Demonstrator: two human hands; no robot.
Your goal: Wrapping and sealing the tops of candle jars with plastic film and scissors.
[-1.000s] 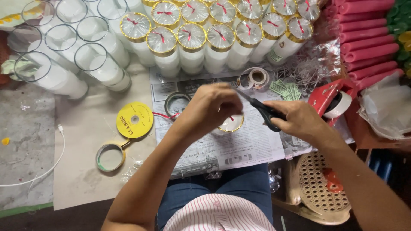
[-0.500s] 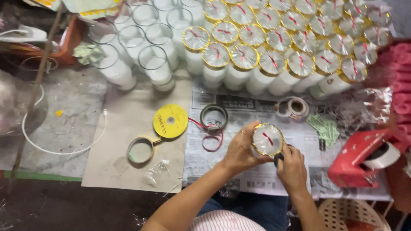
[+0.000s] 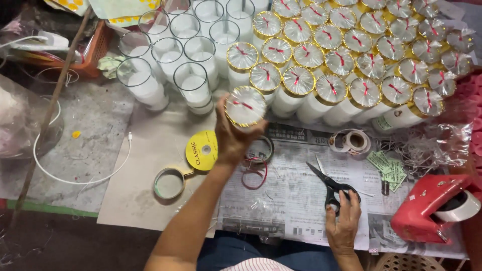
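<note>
My left hand (image 3: pixel 232 136) holds a wrapped candle jar (image 3: pixel 245 106) with a gold rim and a red ribbon on its clear top, lifted just in front of the rows of wrapped jars (image 3: pixel 346 55). My right hand (image 3: pixel 342 226) rests on the newspaper (image 3: pixel 291 195) with its fingers on the handles of black scissors (image 3: pixel 329 185), which lie flat. A yellow ribbon spool (image 3: pixel 202 150) and a loop of red ribbon (image 3: pixel 253 175) lie under my left forearm.
Unwrapped glass candle jars (image 3: pixel 170 60) stand at the back left. A red tape dispenser (image 3: pixel 432 206) sits at the right, a tape roll (image 3: pixel 351 141) near the wrapped jars, a gold ribbon roll (image 3: pixel 169 183) on cardboard, and a white cable (image 3: pixel 80 178) at left.
My left hand has carried the wrapped jar up and away toward the rows of jars. My right hand has let go of the jar and dropped to the newspaper with the scissors.
</note>
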